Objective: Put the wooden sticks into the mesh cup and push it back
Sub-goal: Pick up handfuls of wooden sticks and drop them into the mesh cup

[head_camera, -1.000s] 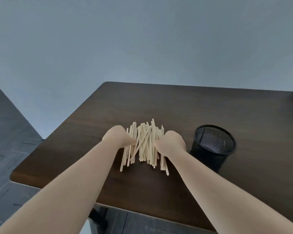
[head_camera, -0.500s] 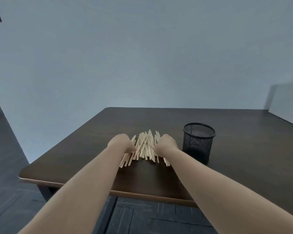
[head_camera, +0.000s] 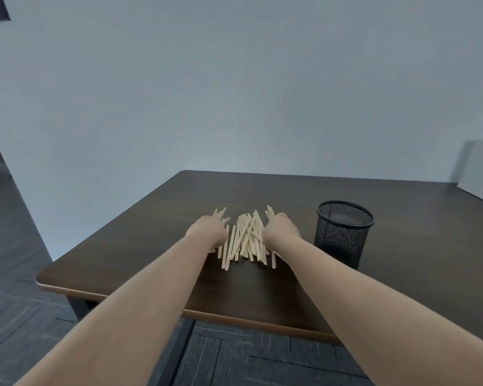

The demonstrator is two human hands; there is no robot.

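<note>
A loose pile of pale wooden sticks (head_camera: 246,239) lies flat on the dark wooden table (head_camera: 262,296). My left hand (head_camera: 208,231) rests against the pile's left side, and my right hand (head_camera: 280,231) presses on its right side, with sticks poking out past both hands. Fingers are hidden behind the backs of the hands. A black mesh cup (head_camera: 343,234) stands upright and empty to the right of my right hand, a short gap away.
A white board (head_camera: 477,174) leans at the table's far right edge. The grey wall runs behind the table. The table's front edge (head_camera: 179,310) is close to me, with dark floor below.
The camera has tilted up and back, so the table sits lower in view. Both hands have stayed at the sides of the pile, squeezing the sticks slightly closer.
</note>
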